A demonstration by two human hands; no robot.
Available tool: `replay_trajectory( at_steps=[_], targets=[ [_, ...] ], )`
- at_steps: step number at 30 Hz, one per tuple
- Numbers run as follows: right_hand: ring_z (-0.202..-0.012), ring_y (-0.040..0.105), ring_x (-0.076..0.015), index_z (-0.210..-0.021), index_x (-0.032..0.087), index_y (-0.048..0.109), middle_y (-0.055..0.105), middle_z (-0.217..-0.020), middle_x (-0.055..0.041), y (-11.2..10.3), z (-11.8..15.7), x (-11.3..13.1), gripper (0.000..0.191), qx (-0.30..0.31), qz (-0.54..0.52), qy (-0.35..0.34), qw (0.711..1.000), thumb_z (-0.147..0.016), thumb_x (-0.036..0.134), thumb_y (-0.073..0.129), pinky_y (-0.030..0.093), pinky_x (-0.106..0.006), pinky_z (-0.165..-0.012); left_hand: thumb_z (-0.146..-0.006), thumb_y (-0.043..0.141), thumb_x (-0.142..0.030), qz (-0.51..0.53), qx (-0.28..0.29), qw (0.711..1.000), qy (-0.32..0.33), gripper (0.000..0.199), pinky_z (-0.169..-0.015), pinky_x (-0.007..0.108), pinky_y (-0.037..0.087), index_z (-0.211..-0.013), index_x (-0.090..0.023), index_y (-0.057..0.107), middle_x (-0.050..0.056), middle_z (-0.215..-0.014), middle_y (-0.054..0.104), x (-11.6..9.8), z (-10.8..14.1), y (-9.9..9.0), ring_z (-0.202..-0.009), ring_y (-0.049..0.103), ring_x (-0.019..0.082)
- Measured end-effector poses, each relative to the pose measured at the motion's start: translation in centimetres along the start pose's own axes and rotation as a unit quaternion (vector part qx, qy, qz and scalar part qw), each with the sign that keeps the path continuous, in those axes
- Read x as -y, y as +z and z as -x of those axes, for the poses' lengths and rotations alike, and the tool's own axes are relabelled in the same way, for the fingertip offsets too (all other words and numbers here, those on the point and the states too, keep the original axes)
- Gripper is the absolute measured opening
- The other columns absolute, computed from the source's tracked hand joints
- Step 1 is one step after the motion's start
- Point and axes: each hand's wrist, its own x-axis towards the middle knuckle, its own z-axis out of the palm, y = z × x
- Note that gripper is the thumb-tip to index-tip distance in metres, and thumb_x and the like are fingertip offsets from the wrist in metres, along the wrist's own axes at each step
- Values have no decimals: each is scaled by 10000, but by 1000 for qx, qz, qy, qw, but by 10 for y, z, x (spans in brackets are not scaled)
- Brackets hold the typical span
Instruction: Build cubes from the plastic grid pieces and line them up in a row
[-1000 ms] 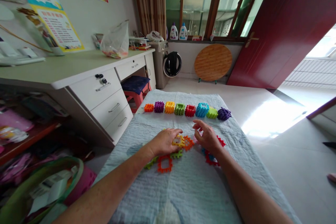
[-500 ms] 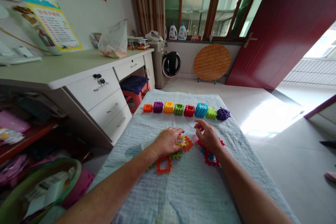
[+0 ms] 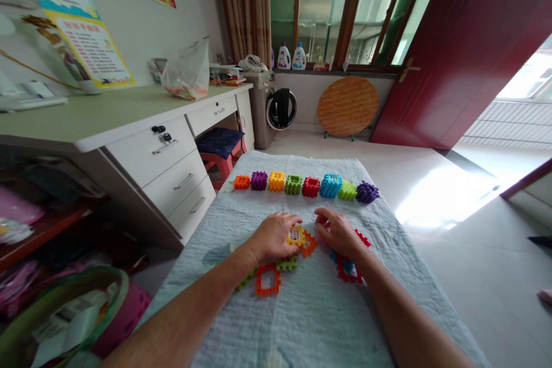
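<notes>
My left hand is closed on a yellow square interlocking panel with a white grid, gripped at its left side. An orange interlocking panel is right beside the yellow one; whether the two are joined I cannot tell. Below that hand lie an orange-red square frame and a green toothed piece. My right hand hovers just right of the orange panel, fingers bent and apart with nothing visible in them. Partly covered by its wrist are red panels and a bit of blue.
Along the cloth-covered table's far side stands a row of coloured toothed cubes, among them a blue cube and a purple cube. A desk and a pink stool are at the left.
My right hand has come down and slightly left, closer to the yellow and orange panels, its fingers more bent. My left hand keeps hold of the yellow panel in about the same place.
</notes>
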Motion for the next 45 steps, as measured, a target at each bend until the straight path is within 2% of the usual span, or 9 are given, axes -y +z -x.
replay_trajectory(
  at_steps=[3,7,12,19,28,33,38,42,45],
  targets=[
    [-726,586,-152,-1027,177,596,645,-825,-34,-3,-1,5,306,8,14,-3,1000,-745,122,492,467,-279,-711,-637,725,-315,21,-57,998,-5,578,-904,341,463,-1177,-181,571,81,-1102,645,11,-6,-17,-1001,596,253],
    [-735,564,-156,-1002,171,597,622,-825,-36,-5,-1,9,304,16,28,-14,999,-721,110,499,450,-282,-715,-635,729,-237,35,-144,989,-19,561,-986,339,422,-1167,-186,559,82,-1181,606,41,-30,-54,-1081,569,236],
    [-786,556,-171,-1026,166,588,605,-858,-49,-4,0,7,319,23,25,-9,999,-729,100,491,449,-298,-758,-595,723,-179,24,-110,992,-52,593,-952,333,453,-1164,-131,562,99,-1164,616,85,-76,-83,-1038,602,244],
    [-819,563,-181,-1030,172,587,600,-878,-57,-3,0,5,324,29,20,-10,999,-732,88,491,452,-297,-777,-573,724,-153,22,-55,998,-34,626,-953,327,441,-1173,-112,550,110,-1194,618,107,-115,-77,-1053,595,241],
    [-833,564,-187,-1045,181,586,601,-890,-59,-6,1,6,331,37,18,-6,999,-738,94,498,454,-304,-791,-539,731,-171,7,-19,998,-52,563,-886,329,466,-1082,-134,587,75,-1085,661,120,-124,-69,-986,614,262],
    [-831,564,-187,-1045,177,588,602,-885,-59,-6,1,6,328,40,21,-11,999,-740,97,497,453,-304,-781,-553,773,-260,-27,-75,996,-51,750,-1045,384,351,-1242,-155,494,124,-1291,532,105,-107,-81,-1210,478,308],
    [-811,572,-177,-1031,164,595,614,-881,-61,-6,0,7,309,35,31,-19,999,-744,101,498,453,-294,-767,-719,667,-292,-31,-173,984,-33,523,-1044,382,364,-1204,-156,529,108,-1230,557,70,-50,-85,-1167,506,259],
    [-776,585,-167,-1022,169,603,635,-876,-55,-7,0,7,294,39,48,-20,998,-749,118,504,452,-280,-727,-792,567,-225,8,-116,991,-60,351,-992,367,413,-1139,-168,582,91,-1157,609,48,2,-63,-1090,559,231],
    [-773,591,-166,-1020,165,610,643,-884,-58,-8,0,9,293,45,59,-22,997,-747,127,508,451,-278,-718,-809,527,-201,14,-58,995,-75,324,-1001,376,405,-1124,-181,599,85,-1163,614,46,29,-44,-1097,555,231]
  ],
)
